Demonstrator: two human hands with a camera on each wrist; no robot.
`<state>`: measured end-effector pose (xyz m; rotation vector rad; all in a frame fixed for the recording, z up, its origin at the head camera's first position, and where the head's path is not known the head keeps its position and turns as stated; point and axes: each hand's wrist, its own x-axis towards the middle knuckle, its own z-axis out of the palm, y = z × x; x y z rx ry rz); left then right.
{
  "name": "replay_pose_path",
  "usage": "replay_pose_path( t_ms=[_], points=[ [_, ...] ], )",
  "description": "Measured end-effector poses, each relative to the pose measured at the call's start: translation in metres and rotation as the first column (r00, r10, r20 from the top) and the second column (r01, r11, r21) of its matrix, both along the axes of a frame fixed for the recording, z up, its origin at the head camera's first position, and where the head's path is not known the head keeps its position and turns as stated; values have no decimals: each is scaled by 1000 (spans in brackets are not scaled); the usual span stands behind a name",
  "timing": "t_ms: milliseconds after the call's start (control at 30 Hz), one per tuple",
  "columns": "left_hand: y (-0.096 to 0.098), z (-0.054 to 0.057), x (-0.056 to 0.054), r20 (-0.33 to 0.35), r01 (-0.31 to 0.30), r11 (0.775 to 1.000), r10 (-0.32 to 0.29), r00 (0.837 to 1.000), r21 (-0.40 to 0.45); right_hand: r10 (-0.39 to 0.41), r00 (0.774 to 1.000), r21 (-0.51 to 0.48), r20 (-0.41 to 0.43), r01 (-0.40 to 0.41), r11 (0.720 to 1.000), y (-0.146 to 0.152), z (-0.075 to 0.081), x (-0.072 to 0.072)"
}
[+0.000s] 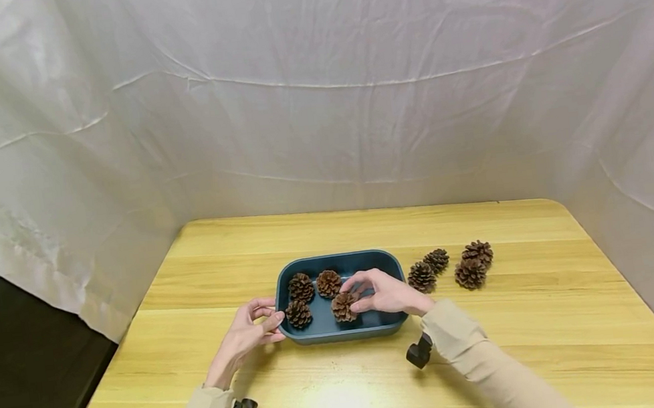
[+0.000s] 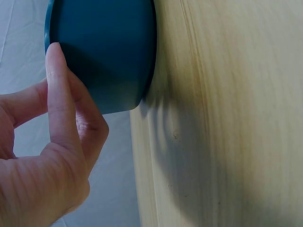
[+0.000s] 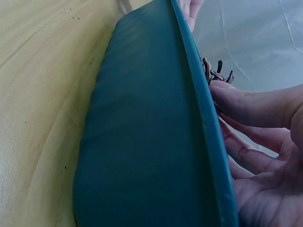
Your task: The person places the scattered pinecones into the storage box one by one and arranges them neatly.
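A dark teal rectangular tub (image 1: 330,338) with rounded corners stands on the wooden table. My left hand (image 1: 252,330) grips its left end, thumb on the rim and fingers against the outer wall; the left wrist view shows this hand (image 2: 66,123) at the tub's edge (image 2: 104,56). Over the tub's middle, my right hand (image 1: 382,293) pinches a brown pine cone (image 1: 343,307) between thumb and fingers. Three other pine cones lie in the left part of the tub, one of them a reddish-brown pine cone (image 1: 329,284). In the right wrist view the tub wall (image 3: 142,118) partly hides the held pine cone (image 3: 217,71).
Right of the tub, a pair of pine cones (image 1: 422,277) lies near its wall, and another pair (image 1: 471,274) lies farther right. The pale wooden table (image 1: 201,373) ends at a light fabric curtain (image 1: 354,127) behind and at the sides.
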<state>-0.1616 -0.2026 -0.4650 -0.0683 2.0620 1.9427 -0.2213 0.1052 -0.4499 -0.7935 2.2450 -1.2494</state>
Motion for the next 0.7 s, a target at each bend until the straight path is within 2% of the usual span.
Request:
replay_pose_path(
  t_ms=[333, 700],
  points=[
    [0, 0, 0, -1, -4, 1000, 4, 1000, 1, -18, 997, 11, 73, 17, 1000, -10, -3, 0],
    [0, 1, 0, 3, -6, 1000, 6, 1000, 1, -35, 993, 12, 113, 34, 999, -15, -4, 1]
  ],
)
